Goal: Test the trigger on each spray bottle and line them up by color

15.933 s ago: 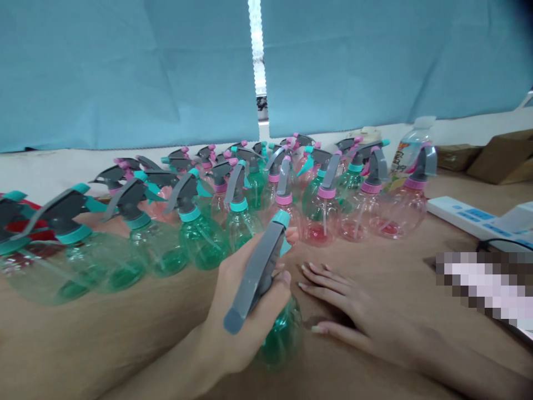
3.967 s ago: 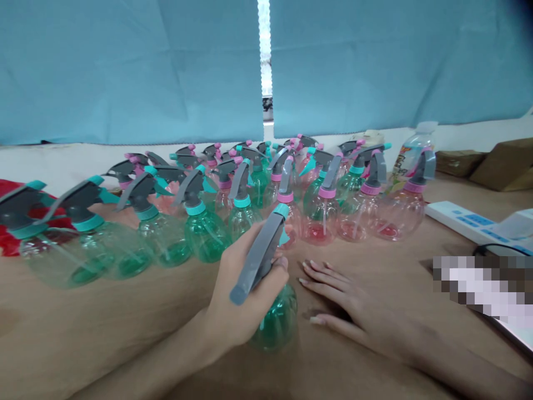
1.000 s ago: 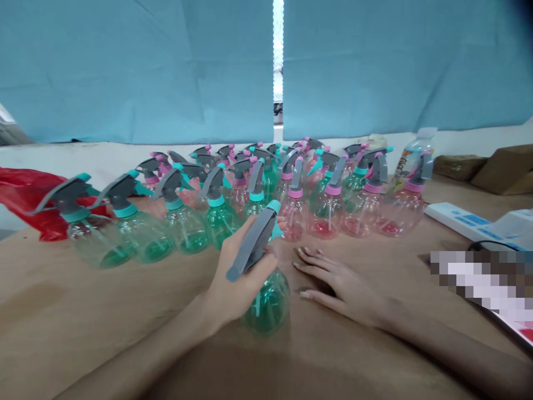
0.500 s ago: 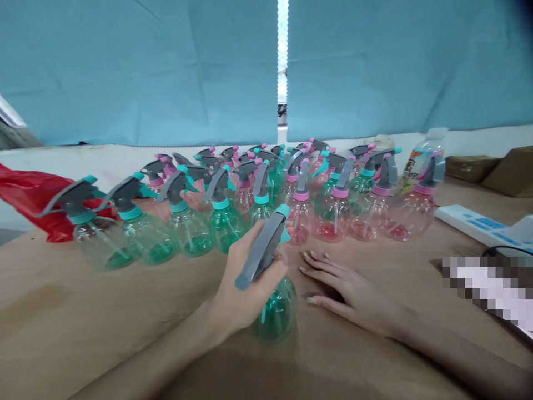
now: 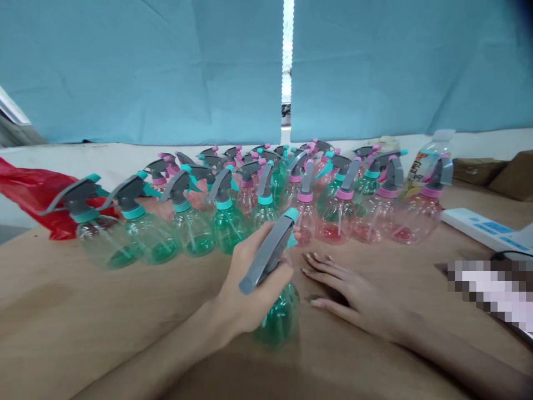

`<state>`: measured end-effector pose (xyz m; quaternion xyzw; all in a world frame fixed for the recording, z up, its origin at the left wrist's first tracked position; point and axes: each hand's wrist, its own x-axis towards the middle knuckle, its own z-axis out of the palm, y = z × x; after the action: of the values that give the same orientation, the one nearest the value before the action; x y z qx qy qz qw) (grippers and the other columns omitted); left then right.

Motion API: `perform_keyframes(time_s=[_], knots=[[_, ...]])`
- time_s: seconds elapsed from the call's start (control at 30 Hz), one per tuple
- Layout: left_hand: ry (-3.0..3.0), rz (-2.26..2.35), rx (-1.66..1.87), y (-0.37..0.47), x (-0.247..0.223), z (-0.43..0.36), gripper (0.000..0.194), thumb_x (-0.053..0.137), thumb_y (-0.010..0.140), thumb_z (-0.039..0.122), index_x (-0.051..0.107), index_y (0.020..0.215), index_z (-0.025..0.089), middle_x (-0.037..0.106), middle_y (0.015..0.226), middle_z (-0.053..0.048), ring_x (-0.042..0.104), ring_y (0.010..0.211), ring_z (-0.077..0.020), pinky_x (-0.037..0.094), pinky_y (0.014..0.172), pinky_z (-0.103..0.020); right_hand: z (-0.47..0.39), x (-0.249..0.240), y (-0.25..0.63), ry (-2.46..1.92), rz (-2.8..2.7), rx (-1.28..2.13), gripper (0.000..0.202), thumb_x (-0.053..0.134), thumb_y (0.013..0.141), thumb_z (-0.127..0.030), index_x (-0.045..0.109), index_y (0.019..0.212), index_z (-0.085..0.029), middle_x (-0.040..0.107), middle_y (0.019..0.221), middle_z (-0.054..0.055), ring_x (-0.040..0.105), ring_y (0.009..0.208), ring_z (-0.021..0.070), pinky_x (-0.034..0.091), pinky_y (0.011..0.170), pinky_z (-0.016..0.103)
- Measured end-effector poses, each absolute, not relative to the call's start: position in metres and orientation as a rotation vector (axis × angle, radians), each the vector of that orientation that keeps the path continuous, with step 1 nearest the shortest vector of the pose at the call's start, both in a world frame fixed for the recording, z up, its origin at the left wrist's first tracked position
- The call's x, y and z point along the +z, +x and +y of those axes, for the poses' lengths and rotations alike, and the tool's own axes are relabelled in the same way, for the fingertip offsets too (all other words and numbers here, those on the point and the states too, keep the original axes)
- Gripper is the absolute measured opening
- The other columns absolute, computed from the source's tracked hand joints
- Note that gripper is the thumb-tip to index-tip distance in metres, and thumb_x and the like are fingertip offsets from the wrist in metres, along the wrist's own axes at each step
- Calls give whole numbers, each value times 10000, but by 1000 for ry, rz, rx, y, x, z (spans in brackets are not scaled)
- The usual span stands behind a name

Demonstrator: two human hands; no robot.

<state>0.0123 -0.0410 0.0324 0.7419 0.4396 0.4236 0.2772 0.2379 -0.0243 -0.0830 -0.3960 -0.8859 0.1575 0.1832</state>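
My left hand (image 5: 250, 289) is wrapped round the neck of a green spray bottle (image 5: 277, 319) with a grey trigger head and a teal nozzle. The bottle stands near the front of the table, its collar hidden by my fingers. My right hand (image 5: 345, 289) lies palm down on the wooden table (image 5: 166, 333), fingers stretched out, just right of that bottle and holding nothing. Behind both hands are rows of spray bottles: green ones (image 5: 229, 225) with teal collars at the left, and pink ones (image 5: 335, 222) with pink collars at the right.
At the far left lies a red plastic bag (image 5: 45, 200). A drink bottle (image 5: 431, 158) stands behind the pink bottles. On the right are a white power strip (image 5: 483, 228), a blurred-out flat object (image 5: 491, 294) and brown packages (image 5: 514, 175). A blue curtain (image 5: 145, 72) hangs behind.
The whole view has shifted slightly, with most things now a little further right. Both hands keep their poses, my left still round the spray bottle.
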Motion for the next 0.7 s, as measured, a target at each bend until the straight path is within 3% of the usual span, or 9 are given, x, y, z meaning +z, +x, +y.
perform_keyframes(time_s=[0.13,0.7], knots=[[2016,1167,1079,10,38,-41,195,479,726,211,305,645,241,413,582,64,364,499,-121,323,497,-275,-24,-85,239,-1123,-2497,442,569,487,940,-520,399,1445,-274,296,1547,39,260,1422,263,263,1147,517],[2038,1186,1244,12,25,-43,63,470,762,187,455,776,247,516,688,41,502,616,-154,413,586,-290,-24,-88,240,-1141,-2502,444,588,493,936,-522,364,1462,-295,287,1554,17,246,1427,262,251,1155,504]])
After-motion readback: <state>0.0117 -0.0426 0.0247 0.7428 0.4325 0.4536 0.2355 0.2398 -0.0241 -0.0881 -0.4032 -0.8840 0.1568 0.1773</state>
